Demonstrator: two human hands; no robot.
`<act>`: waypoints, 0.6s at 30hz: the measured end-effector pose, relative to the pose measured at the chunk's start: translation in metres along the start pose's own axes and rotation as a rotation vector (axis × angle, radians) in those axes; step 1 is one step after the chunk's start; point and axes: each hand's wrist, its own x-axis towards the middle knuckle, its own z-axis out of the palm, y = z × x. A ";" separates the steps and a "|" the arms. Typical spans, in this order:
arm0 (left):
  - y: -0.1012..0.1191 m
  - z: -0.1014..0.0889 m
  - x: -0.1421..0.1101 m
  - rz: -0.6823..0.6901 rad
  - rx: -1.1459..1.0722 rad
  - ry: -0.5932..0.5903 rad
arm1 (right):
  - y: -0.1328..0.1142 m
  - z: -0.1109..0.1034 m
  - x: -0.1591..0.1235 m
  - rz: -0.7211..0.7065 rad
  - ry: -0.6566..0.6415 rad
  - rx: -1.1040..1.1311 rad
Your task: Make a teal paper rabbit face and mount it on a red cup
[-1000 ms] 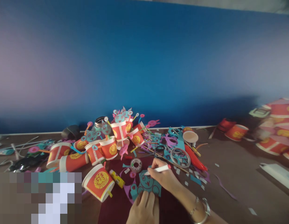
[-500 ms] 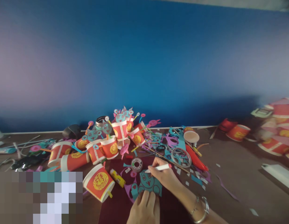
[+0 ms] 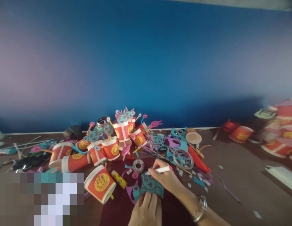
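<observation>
My right hand (image 3: 163,174) is closed around a white marker (image 3: 161,169) with a red end, its tip at the upper edge of a piece of blue paper (image 3: 151,185). A round-eared animal face and rounded body outlines are drawn on this paper in dark line. My left hand (image 3: 146,208) presses its bent fingers on the paper's lower edge, holding it against a dark maroon sheet (image 3: 112,210). Just beyond the paper lies a tape roll (image 3: 138,166). A yellow glue stick (image 3: 118,179) and purple paper scraps (image 3: 130,193) are to the left.
Several red paper cups (image 3: 101,183) with straws and paper faces crowd the left and middle. Behind my right hand are blue and purple offcuts, a clear tape ring (image 3: 183,158) and a red pointed object (image 3: 199,159). Stacked cups (image 3: 281,139) and a white box (image 3: 282,179) sit right.
The marker and my right hand have shifted very slightly left, and the bracelet wrist has turned a little. My left hand stays on the paper.
</observation>
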 end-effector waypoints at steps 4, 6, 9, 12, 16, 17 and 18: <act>0.001 0.003 0.000 -0.016 -0.007 0.043 | 0.000 0.001 0.000 0.030 -0.020 -0.007; 0.001 0.006 -0.001 -0.010 -0.017 0.074 | -0.002 0.001 0.000 0.019 -0.019 -0.029; 0.003 0.010 -0.001 -0.033 -0.030 0.109 | -0.005 0.001 0.000 -0.013 -0.011 -0.048; 0.003 0.011 -0.002 -0.046 -0.029 0.091 | -0.006 0.000 -0.001 -0.010 -0.014 -0.038; 0.002 0.008 -0.003 -0.007 -0.007 0.025 | -0.004 0.000 -0.001 0.026 -0.032 0.006; 0.001 0.008 -0.003 -0.006 -0.001 0.035 | -0.004 0.000 -0.001 0.028 -0.033 0.003; 0.001 0.008 -0.003 -0.003 0.003 0.050 | -0.004 0.000 -0.001 0.026 -0.032 -0.007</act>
